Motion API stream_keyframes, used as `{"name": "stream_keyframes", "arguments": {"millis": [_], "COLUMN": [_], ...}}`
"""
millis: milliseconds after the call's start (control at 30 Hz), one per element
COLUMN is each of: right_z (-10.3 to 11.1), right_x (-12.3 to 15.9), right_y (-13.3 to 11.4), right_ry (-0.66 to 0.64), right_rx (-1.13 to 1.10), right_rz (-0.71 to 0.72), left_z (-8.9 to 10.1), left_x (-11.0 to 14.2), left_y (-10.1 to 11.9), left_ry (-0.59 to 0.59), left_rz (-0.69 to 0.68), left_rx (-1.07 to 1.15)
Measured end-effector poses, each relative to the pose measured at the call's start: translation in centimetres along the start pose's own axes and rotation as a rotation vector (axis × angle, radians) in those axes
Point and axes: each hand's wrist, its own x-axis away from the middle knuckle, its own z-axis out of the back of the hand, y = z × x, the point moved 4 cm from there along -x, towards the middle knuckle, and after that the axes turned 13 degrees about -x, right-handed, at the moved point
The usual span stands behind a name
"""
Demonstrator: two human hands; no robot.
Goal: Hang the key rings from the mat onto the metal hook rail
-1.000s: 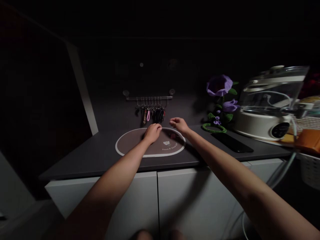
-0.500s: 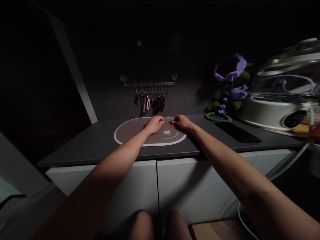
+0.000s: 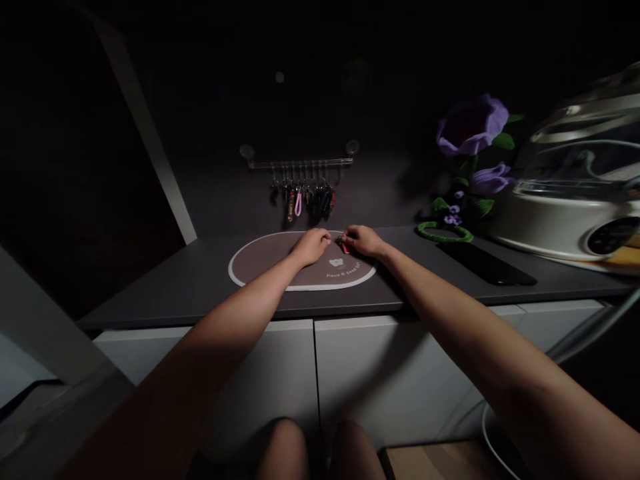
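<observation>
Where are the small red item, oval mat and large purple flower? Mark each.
Small red item point(image 3: 346, 249), head view: its visible middle.
Oval mat point(image 3: 264, 259), head view: bare left part.
Large purple flower point(image 3: 474, 144), head view: front petal.

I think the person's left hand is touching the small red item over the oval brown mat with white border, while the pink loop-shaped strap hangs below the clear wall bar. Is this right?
Not quite: the head view shows the right hand touching the small red item over the oval brown mat, not the left hand. The pink loop-shaped strap does hang below the clear wall bar.
</observation>
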Motion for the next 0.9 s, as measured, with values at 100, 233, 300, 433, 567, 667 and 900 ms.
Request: {"name": "stream_keyframes", "arguments": {"millis": [100,233,300,433,567,667,900], "right_z": [0.0,0.0,0.0,0.0,0.1,0.1,0.3], "right_x": [-0.2,-0.4,-0.4,-0.4,-0.6,-0.8,-1.0], "right_y": [0.1,0.1,0.0,-0.2,-0.2,0.0,-0.2], "right_ry": [0.031,0.080,0.092,0.115,0.159,0.189,0.241], "right_rx": [-0.100,-0.278,-0.380,-0.578,-0.690,-0.750,-0.936], "right_rz": [0.054,0.104,0.108,0.118,0.156,0.153,0.139], "left_z": [0.2,0.6,0.8,1.3,1.4,1.2,1.3], "left_x": [0.0,0.0,0.0,0.0,0.1,0.0,0.1], "left_y": [-0.1,-0.2,-0.2,-0.1,-0.2,-0.3,-0.1], "left_ry": [0.018,0.054,0.067,0.085,0.103,0.117,0.138], "left_rz": [0.035,0.088,0.111,0.154,0.167,0.150,0.138], "left_rx": [0.007,0.010,0.009,0.021,0.037,0.051,0.097]}}
